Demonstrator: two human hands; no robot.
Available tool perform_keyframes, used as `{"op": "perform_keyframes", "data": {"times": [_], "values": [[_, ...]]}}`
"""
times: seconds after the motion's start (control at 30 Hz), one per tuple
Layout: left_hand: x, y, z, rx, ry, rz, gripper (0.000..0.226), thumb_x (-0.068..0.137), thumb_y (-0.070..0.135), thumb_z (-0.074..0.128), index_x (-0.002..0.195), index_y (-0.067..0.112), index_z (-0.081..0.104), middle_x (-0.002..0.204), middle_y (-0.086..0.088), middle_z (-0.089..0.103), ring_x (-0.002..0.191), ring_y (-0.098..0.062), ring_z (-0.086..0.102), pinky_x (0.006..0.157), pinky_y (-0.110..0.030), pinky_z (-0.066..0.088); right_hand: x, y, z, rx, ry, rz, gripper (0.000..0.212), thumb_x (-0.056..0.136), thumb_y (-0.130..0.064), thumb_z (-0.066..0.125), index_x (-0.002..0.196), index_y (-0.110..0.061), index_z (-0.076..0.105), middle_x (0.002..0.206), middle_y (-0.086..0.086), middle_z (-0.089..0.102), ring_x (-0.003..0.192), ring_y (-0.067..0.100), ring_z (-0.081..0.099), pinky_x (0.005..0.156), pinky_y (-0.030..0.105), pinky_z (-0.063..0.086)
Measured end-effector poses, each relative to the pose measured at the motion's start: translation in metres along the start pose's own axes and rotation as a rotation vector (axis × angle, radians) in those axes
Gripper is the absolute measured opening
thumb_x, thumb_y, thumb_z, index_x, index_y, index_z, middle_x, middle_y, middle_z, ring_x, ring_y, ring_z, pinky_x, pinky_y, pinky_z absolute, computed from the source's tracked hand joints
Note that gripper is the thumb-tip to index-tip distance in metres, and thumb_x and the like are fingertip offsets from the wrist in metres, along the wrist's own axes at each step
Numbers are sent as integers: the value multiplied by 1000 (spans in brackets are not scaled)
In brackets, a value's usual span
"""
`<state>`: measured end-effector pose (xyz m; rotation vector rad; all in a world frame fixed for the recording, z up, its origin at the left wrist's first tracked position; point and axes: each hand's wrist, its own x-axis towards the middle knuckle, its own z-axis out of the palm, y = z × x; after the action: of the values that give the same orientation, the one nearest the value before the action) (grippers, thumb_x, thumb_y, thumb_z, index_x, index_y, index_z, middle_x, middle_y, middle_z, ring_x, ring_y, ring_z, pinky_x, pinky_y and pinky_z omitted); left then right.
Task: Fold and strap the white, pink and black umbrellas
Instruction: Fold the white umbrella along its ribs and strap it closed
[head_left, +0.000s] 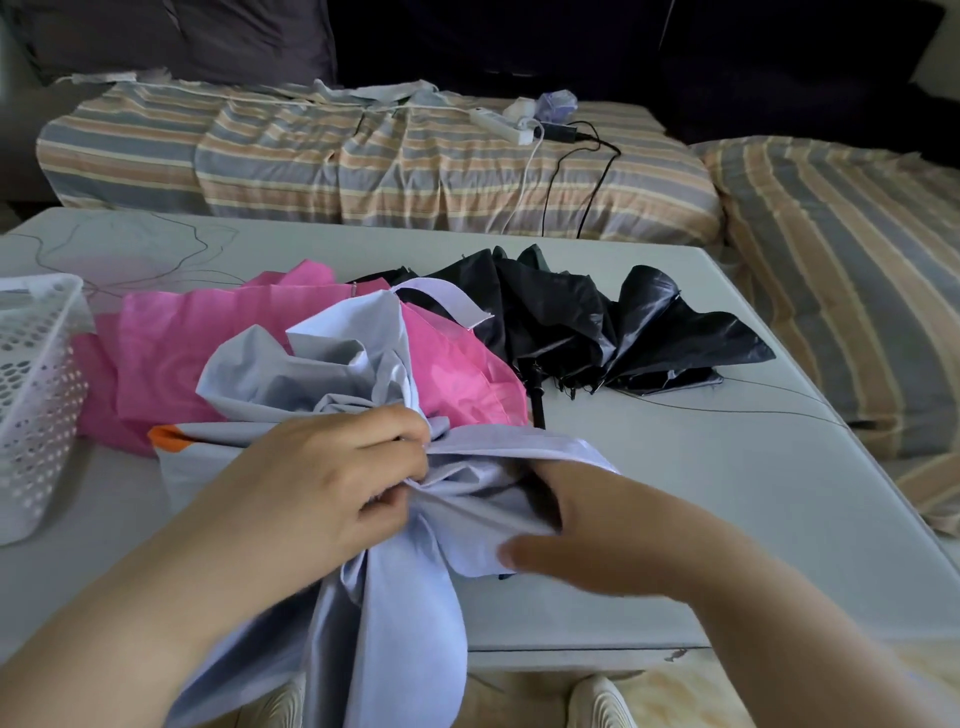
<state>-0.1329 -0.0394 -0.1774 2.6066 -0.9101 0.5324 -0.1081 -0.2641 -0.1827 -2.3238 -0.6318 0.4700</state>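
Both hands (332, 483) (576, 535) gripping white umbrella (332, 364); pink umbrella (171, 348), black umbrella (597, 317) behind

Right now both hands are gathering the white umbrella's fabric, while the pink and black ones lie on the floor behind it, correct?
Not quite. The head view shows the pink umbrella and black umbrella lying on the table, not the floor. The left hand and right hand do gather the white umbrella.

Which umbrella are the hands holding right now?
The white umbrella. The left hand and the right hand both bunch its cloth, while the pink umbrella and black umbrella lie untouched behind it.
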Motion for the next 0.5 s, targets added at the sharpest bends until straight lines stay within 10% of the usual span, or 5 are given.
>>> {"op": "perform_keyframes", "data": {"times": [0.27, 0.5], "values": [[2, 14, 7, 95, -48, 114, 21, 76, 13, 45, 72, 15, 65, 105, 3, 68, 70, -9, 49, 60, -22, 38, 3, -11, 22, -502, -126, 9, 55, 76, -47, 71, 121, -23, 51, 99, -6, 52, 87, 19, 51, 72, 24, 41], [2, 11, 8, 137, -55, 100, 16, 79, 11, 45, 70, 13, 57, 82, 0, 57, 53, -17, 49, 45, -30, 41, -8, 3, 7, -419, -178, 243, 85, 62, -60, 79, 132, -32, 41, 115, -14, 57, 97, 10, 55, 79, 21, 44]]}}
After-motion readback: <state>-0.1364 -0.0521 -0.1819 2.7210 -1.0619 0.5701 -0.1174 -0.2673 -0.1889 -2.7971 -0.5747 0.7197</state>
